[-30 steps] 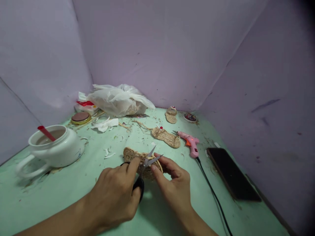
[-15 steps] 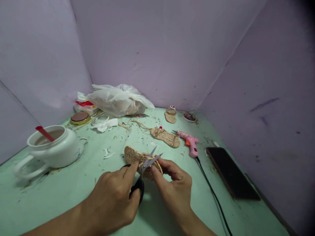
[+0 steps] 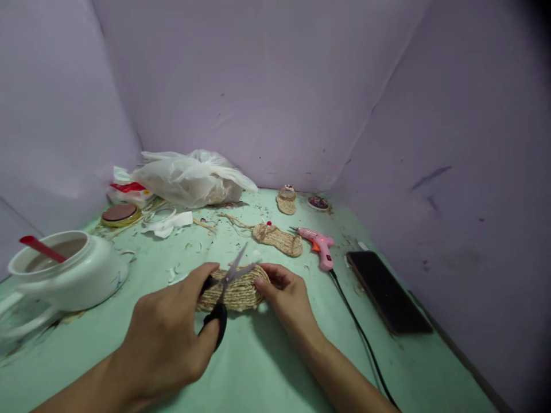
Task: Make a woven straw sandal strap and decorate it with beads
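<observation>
My left hand (image 3: 172,324) has its fingers in the black handles of a pair of scissors (image 3: 232,274), whose blades are spread apart. Beneath the blades is a sole-shaped piece of coiled jute rope (image 3: 241,293), its left end partly hidden by that hand. My right hand (image 3: 290,298) pinches the right end of this piece between thumb and fingers. Farther back lies a similar jute sole (image 3: 278,240) with a red bead at its edge and loose strands at its left. A small finished-looking jute slipper (image 3: 286,202) stands behind it.
A pink glue gun (image 3: 317,244) with a black cord lies right of the jute sole. A phone (image 3: 390,292) rests at the right. At left stands a white pot (image 3: 81,281) with a red stick. A plastic bag (image 3: 189,178), paper scraps (image 3: 167,223) and a bead dish (image 3: 317,203) sit farther back.
The jute piece has turned to lie flatter, showing its ridged face. The scissors have moved back from its right edge and their blades are wider apart. The view has shifted right.
</observation>
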